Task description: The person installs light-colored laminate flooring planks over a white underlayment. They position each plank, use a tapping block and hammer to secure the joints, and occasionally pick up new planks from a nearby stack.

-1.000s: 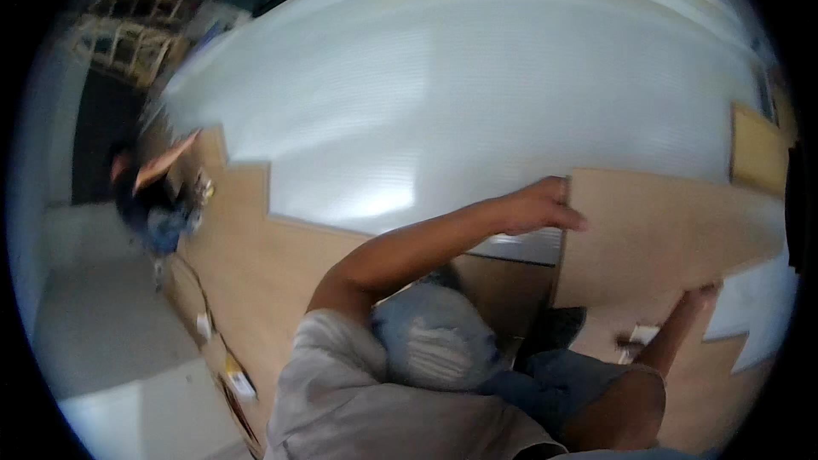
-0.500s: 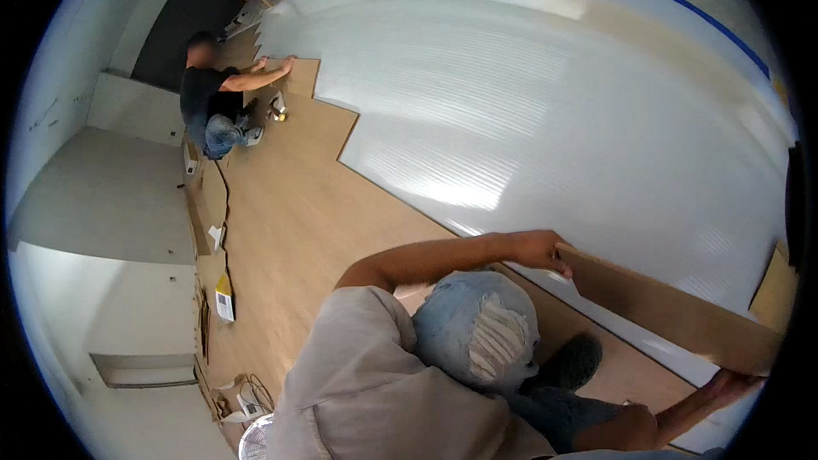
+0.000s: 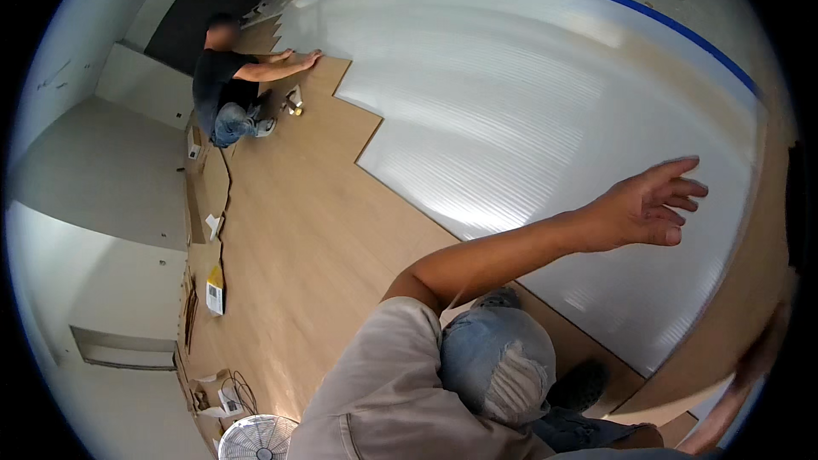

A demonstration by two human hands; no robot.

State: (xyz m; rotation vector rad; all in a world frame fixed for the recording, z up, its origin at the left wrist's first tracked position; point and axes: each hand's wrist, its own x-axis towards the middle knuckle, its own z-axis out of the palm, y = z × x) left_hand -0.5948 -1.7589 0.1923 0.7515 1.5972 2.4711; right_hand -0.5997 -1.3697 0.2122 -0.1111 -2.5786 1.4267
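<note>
My left hand (image 3: 649,206) reaches out over the white underlay sheet (image 3: 528,102), fingers spread and nothing in them. A long wood-look floor plank (image 3: 724,294) curves along the right rim of the picture, close to me. At its outer side is my right hand (image 3: 764,347), closed on the plank; its fingers are dark and blurred. Below my left forearm, the edge of the laid plank floor (image 3: 290,247) meets the underlay in a stepped line. My knee in torn jeans (image 3: 498,358) is on that floor.
A co-worker (image 3: 230,85) crouches at the far left, both hands on a plank at the floor's edge. A small tool (image 3: 294,100) lies beside them. Along the left wall are a yellow-and-white package (image 3: 215,291) and a cable. A white fan (image 3: 260,441) stands near me.
My left hand has let go of the plank and opened out over the underlay. The plank has swung to the right rim with my right hand. The view has shifted slightly.
</note>
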